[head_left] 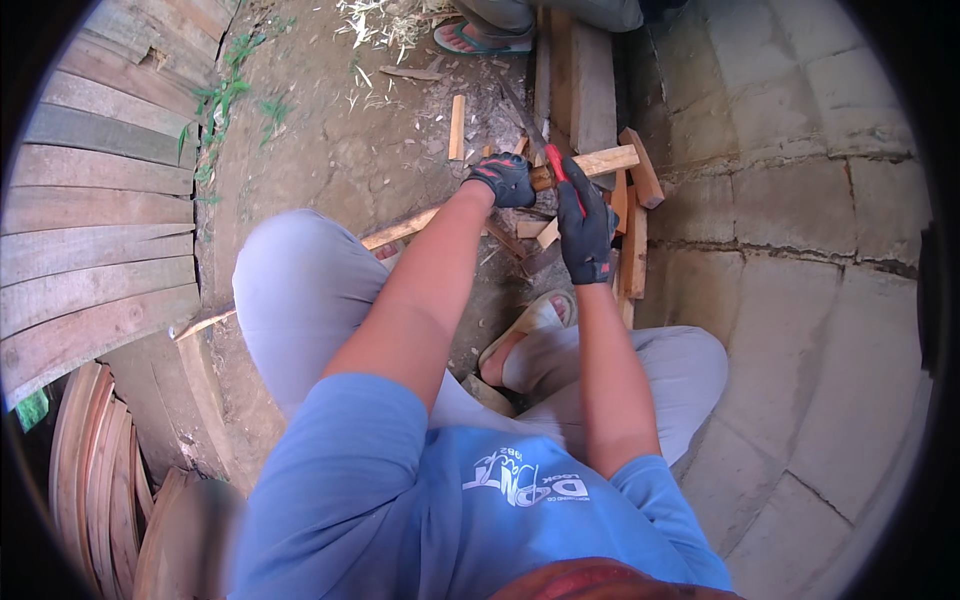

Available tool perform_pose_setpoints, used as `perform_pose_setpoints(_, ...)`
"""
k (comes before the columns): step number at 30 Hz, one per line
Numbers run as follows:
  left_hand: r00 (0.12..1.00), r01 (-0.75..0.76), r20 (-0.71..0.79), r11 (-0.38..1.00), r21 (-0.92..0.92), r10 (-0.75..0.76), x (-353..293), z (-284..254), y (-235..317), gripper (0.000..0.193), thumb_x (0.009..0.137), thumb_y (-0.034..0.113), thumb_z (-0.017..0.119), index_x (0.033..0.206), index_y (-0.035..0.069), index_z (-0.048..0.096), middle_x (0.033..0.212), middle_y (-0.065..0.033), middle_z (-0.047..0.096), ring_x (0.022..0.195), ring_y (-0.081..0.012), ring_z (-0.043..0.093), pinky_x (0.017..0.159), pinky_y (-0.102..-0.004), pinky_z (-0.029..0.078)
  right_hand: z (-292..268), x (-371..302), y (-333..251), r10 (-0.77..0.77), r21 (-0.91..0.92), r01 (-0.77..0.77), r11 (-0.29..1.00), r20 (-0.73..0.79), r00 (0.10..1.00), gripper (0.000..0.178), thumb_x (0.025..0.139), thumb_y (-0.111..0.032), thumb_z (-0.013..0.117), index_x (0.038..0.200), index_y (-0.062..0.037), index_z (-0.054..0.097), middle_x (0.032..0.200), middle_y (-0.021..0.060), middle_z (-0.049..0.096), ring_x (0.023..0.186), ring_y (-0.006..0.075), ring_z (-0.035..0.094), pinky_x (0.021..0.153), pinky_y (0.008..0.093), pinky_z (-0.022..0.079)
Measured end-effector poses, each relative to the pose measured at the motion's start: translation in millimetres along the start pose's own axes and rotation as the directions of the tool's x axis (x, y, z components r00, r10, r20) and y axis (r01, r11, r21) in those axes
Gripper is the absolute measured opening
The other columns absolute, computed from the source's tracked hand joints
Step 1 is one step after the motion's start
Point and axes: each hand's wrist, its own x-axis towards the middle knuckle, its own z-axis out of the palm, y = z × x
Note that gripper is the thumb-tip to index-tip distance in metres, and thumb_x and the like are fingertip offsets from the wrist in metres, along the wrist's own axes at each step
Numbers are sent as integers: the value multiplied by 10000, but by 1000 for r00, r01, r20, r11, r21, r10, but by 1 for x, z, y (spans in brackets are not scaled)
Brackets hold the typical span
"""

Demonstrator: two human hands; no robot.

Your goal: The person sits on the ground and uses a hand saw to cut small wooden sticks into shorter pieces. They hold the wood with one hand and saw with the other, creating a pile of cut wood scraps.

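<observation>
My left hand, in a dark work glove, is closed round a pale wooden strip. The strip slants up to the right; a long piece on its left side, partly hidden behind my forearm and knee, looks like the same strip. My right hand, gloved too, grips the red handle of a hand saw. Its narrow blade points away and to the left, past the strip's far side. Whether the blade touches the wood cannot be made out.
Short wood offcuts lie below and beside my right hand. A thick timber beam stretches away beyond, with another person's sandalled foot beside it. A block wall stands on the right, wooden boards on the left.
</observation>
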Motion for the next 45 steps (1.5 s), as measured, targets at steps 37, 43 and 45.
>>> perform_pose_setpoints(37,762,43,-636,971,236,121,-24,52,16,268,871,238,696,1072,61,705,973,-135,751,973,-315,754,812,-469,564,-145,-134,-124,142,-132,-143,981,-17,990,462,1018,-225,675,1454,-72,652,1306,184,745,1145,329,747,981,422,567)
perform_pose_setpoints(43,818,38,-575,997,68,8,-47,39,17,522,877,444,779,1196,41,692,1149,-211,734,1087,-391,727,948,-510,571,-141,-151,-110,93,-220,-95,971,-20,995,395,1037,-224,662,1409,-95,685,1256,196,760,1142,379,742,959,440,576)
perform_pose_setpoints(45,914,67,-402,997,23,-52,-42,27,12,553,869,446,777,1262,65,694,1236,-215,727,1165,-400,706,1007,-514,562,-137,-151,-110,4,-260,-7,966,-13,1000,396,1035,-216,669,1409,-88,686,1222,197,768,1081,366,754,925,439,586)
